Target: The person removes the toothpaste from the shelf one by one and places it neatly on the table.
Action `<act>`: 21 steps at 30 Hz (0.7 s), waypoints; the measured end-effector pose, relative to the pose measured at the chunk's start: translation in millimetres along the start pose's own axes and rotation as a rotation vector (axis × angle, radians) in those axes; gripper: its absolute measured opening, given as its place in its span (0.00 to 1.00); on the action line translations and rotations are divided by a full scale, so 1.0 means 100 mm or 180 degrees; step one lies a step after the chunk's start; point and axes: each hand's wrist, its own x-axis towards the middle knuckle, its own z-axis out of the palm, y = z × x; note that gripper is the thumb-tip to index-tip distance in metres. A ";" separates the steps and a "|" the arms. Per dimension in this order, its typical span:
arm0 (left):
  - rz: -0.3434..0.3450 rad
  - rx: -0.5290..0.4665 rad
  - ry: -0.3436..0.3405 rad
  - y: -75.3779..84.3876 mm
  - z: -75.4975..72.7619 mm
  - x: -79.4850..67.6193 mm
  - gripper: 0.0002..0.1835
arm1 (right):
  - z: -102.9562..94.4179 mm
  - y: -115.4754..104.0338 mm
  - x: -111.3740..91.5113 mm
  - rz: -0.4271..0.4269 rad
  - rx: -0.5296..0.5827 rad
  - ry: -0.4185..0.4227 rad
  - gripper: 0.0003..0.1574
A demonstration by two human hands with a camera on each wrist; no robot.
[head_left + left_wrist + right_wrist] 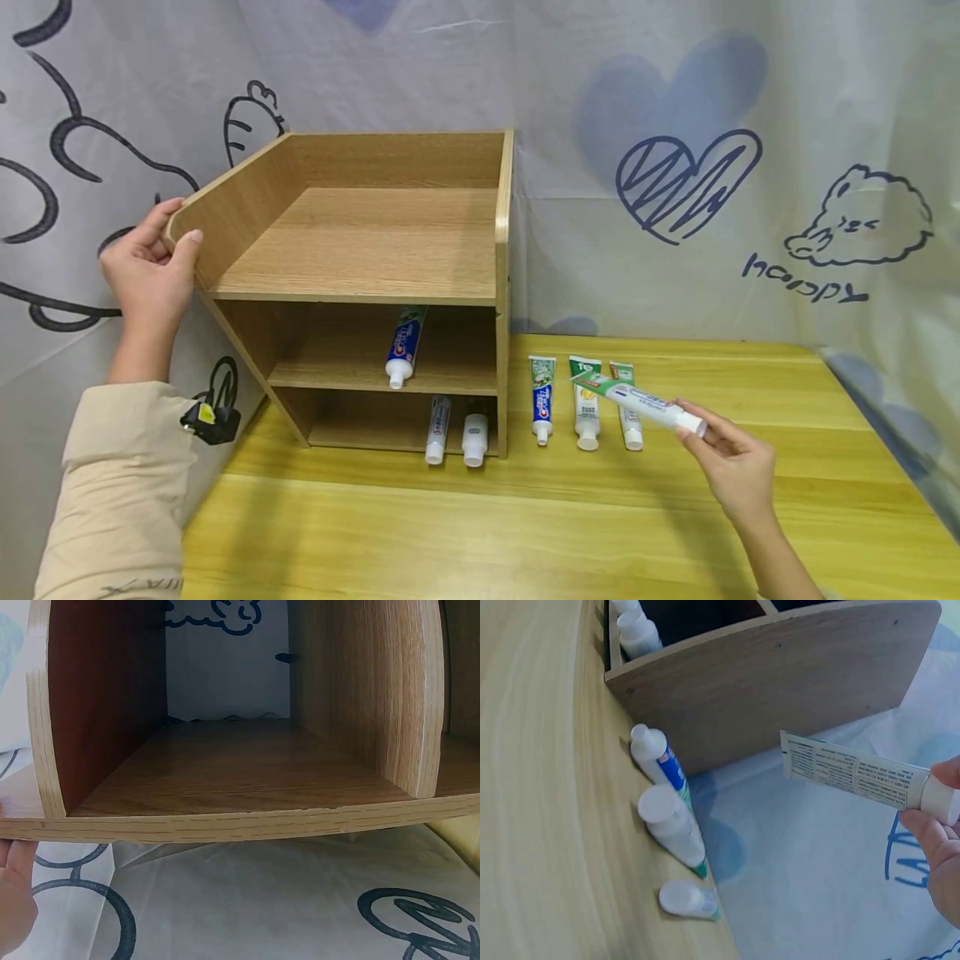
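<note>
My left hand (152, 271) grips the front upper edge of the left side panel of a wooden desktop shelf (363, 242), thumb inside and fingers outside. In the left wrist view, only part of that hand (13, 904) shows beside the shelf board (247, 825). My right hand (729, 462) pinches the white cap of a green-and-white toothpaste tube (647, 406) between thumb and fingers. The tube is held up over the table, its flat end pointing left toward the shelf. Its printed back (855, 774) faces the right wrist camera.
Right of the shelf, a blue toothpaste tube (542, 402), a green-topped tube (587, 417) and a smaller tube (632, 427) lie in a row on the yellow wooden table (420, 533). A blue tube (405, 346) lies on the middle level, two white tubes (437, 429) on the bottom.
</note>
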 end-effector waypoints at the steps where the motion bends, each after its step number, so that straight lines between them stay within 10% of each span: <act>1: -0.0008 -0.0037 0.0002 0.00 0.00 0.00 0.17 | -0.01 0.01 0.00 0.0070 -0.0060 0.0076 0.18; 8: 0.0008 -0.0076 0.0002 0.01 0.01 0.00 0.17 | -0.11 0.18 0.02 0.0083 -0.0115 0.0389 0.18; 17: -0.0075 -0.0140 -0.0034 0.02 0.00 0.00 0.18 | -0.68 1.26 0.12 -0.0322 -0.0166 0.0575 0.21; 21: -0.0128 -0.0156 -0.0032 0.02 -0.01 0.00 0.18 | -0.68 1.30 0.11 -0.0285 -0.0395 0.0828 0.21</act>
